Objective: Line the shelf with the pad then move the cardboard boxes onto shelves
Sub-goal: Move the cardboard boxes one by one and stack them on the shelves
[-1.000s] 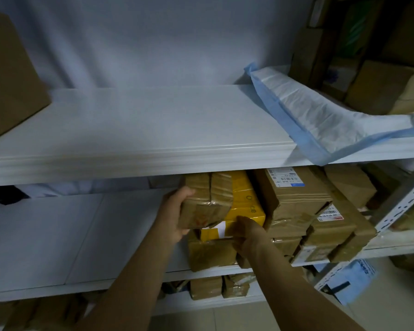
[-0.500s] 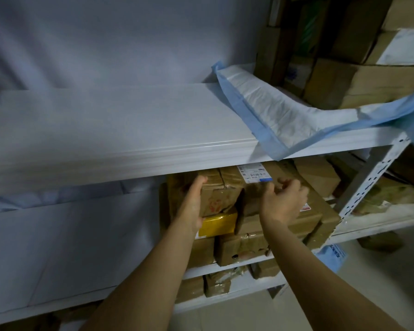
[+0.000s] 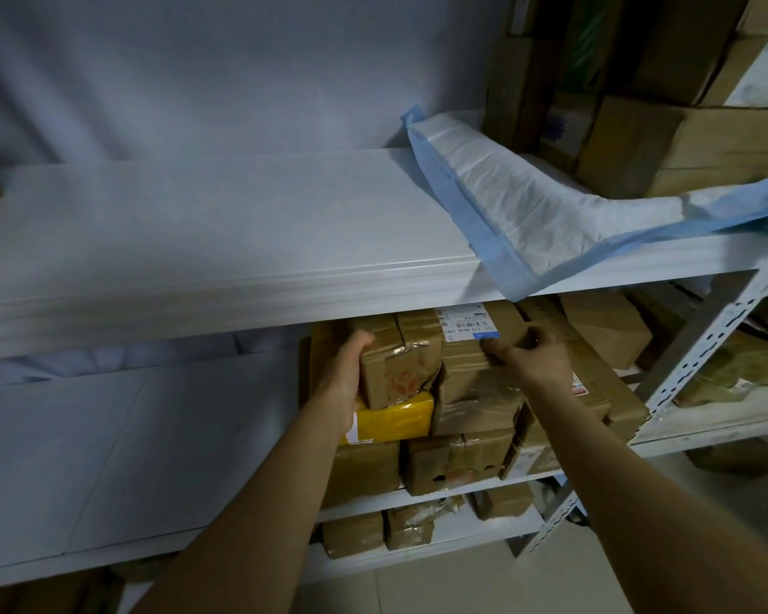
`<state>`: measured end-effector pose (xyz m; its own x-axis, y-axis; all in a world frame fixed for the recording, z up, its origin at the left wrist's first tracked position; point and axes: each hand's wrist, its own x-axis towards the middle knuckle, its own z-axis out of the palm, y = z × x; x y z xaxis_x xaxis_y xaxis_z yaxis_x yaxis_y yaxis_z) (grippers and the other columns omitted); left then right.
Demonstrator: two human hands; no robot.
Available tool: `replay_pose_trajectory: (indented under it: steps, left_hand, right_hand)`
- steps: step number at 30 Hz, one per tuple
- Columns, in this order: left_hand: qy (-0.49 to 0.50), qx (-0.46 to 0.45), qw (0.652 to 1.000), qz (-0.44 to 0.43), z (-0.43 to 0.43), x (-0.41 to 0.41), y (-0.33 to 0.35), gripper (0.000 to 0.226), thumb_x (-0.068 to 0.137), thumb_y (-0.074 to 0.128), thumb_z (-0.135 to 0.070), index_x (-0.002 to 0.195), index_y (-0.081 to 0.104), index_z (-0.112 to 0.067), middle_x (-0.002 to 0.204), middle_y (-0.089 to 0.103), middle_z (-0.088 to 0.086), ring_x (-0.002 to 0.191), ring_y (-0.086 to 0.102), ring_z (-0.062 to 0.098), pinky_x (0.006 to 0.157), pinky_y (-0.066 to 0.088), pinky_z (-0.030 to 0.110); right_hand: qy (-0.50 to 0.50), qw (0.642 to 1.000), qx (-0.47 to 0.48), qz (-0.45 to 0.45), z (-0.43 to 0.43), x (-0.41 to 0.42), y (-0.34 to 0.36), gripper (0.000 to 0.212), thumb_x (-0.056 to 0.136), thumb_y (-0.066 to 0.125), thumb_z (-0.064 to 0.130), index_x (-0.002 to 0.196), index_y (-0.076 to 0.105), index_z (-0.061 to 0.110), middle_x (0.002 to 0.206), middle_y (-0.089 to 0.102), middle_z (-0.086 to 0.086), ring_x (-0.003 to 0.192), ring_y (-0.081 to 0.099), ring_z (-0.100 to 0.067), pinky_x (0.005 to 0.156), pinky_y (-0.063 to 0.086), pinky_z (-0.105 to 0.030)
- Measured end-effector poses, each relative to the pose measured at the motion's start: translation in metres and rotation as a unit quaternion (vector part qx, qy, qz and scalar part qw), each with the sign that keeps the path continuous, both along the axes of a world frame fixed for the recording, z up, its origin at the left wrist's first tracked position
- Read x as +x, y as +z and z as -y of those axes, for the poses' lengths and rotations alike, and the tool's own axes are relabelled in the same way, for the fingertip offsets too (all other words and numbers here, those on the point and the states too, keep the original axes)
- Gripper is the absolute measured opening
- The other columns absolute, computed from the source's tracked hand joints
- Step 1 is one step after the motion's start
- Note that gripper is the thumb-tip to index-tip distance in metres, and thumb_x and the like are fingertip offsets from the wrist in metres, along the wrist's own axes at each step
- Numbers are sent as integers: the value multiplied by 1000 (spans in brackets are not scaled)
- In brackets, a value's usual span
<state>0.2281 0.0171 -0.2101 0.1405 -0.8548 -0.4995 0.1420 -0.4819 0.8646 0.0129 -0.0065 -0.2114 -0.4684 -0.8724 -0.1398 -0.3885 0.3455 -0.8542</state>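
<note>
Both arms extended under upper shelf (image 3: 240,299): left hand (image 3: 344,374) grasps taped box (image 3: 400,363); right hand (image 3: 528,354) clamps labelled box (image 3: 475,347) beside it.

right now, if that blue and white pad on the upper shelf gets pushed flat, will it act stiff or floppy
Probably floppy: the pad is crumpled, and one corner droops over the front edge of the upper shelf. It looks thin and light, so a push may bunch it rather than slide it. Its right end is lifted off the shelf, so it likely needs smoothing with both hands.

Pale wall (image 3: 196,73), tiled floor (image 3: 440,587), perforated upright (image 3: 706,347).
</note>
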Motion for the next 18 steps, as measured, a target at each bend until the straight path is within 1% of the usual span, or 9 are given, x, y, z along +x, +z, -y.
replay_pose_trajectory:
  steps: [2, 3, 6, 8, 10, 13, 16, 18]
  left_hand:
    - [-13, 7, 1000, 18, 0, 4, -2, 34, 85, 49, -50, 94, 64, -21, 111, 65, 9, 109, 56, 24, 86, 36, 38]
    - [-19, 10, 1000, 23, 0, 6, -2, 36, 85, 49, -51, 97, 64, -21, 116, 64, 9, 113, 53, 24, 89, 34, 40]
    - [-24, 14, 999, 17, 1, 10, 1, 38, 85, 50, -52, 101, 63, -20, 118, 62, 10, 112, 53, 24, 91, 33, 42]
    - [-13, 10, 1000, 8, 1, 14, 5, 44, 84, 51, -53, 113, 60, -22, 123, 60, 9, 115, 52, 25, 94, 33, 45]
    - [-6, 5, 1000, 8, 0, 17, 8, 52, 84, 51, -55, 126, 54, -24, 132, 55, 8, 120, 49, 25, 96, 32, 48]
    - [4, 0, 1000, 7, -6, 24, 14, 59, 86, 50, -55, 137, 46, -25, 143, 45, 8, 127, 43, 25, 103, 28, 52]
    - [17, -7, 1000, 2, -12, 32, 16, 61, 87, 50, -53, 141, 42, -24, 147, 40, 8, 132, 40, 26, 107, 27, 52]
    - [20, -12, 1000, 1, -17, 36, 20, 61, 89, 50, -50, 142, 41, -22, 148, 41, 7, 132, 40, 25, 107, 27, 51]
  right_hand:
    - [3, 1000, -1, -4, -1, 0, -3, 83, 64, 78, 52, 133, 47, 17, 127, 54, -8, 111, 56, -29, 93, 49, -50]
    - [3, 1000, -1, -5, -1, -1, -4, 82, 65, 78, 51, 132, 47, 17, 127, 54, -9, 111, 56, -29, 93, 49, -50]
    - [9, 1000, 1, -1, 0, -1, -3, 78, 65, 79, 48, 130, 48, 16, 125, 55, -10, 110, 56, -30, 93, 49, -49]
    - [7, 1000, 4, -7, 1, 2, -1, 77, 64, 79, 49, 127, 50, 17, 125, 54, -10, 111, 54, -31, 93, 48, -49]
    - [-3, 1000, 5, -21, 1, 5, 0, 77, 68, 77, 47, 132, 47, 16, 132, 46, -12, 120, 48, -33, 98, 44, -48]
    - [-14, 997, 7, -79, -1, 9, 4, 74, 76, 73, 45, 137, 43, 17, 140, 36, -15, 130, 36, -34, 105, 36, -49]
    - [-14, 989, 3, -144, -6, 21, 7, 64, 83, 66, 41, 138, 45, 18, 144, 33, -16, 135, 29, -34, 110, 27, -53]
    - [-16, 987, -23, -160, -10, 34, 7, 58, 86, 61, 40, 138, 46, 19, 146, 33, -14, 137, 28, -32, 112, 22, -53]
